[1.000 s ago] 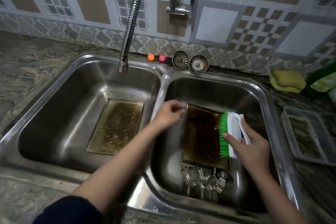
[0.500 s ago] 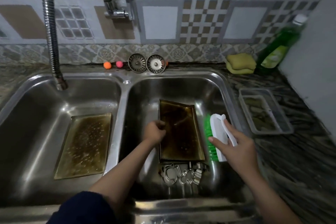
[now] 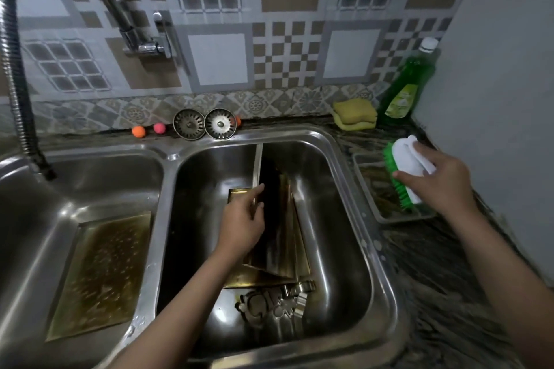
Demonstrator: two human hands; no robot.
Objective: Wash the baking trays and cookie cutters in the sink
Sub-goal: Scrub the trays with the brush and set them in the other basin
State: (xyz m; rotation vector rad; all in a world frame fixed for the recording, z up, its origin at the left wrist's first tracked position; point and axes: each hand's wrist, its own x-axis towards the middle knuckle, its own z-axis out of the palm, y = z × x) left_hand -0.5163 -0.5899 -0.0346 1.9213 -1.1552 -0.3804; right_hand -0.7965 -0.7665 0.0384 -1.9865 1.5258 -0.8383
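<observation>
The left hand (image 3: 244, 226) covers the middle of the raised baking tray (image 3: 271, 219), and how its fingers lie on the rim is blurred. The cookie cutters (image 3: 275, 302) form a dim tangle; their shapes and number cannot be told. A third small ball (image 3: 238, 121) hides mostly behind the right strainer (image 3: 220, 124). The hose (image 3: 18, 63) leaves the picture's top edge. The bottle (image 3: 407, 84) label is unreadable.

Green soap bottle (image 3: 406, 90) in the back corner w/ yellow sponges (image 3: 354, 114) beside it — two strainers (image 3: 204, 124) & small balls (image 3: 148, 130) along the backsplash.
</observation>
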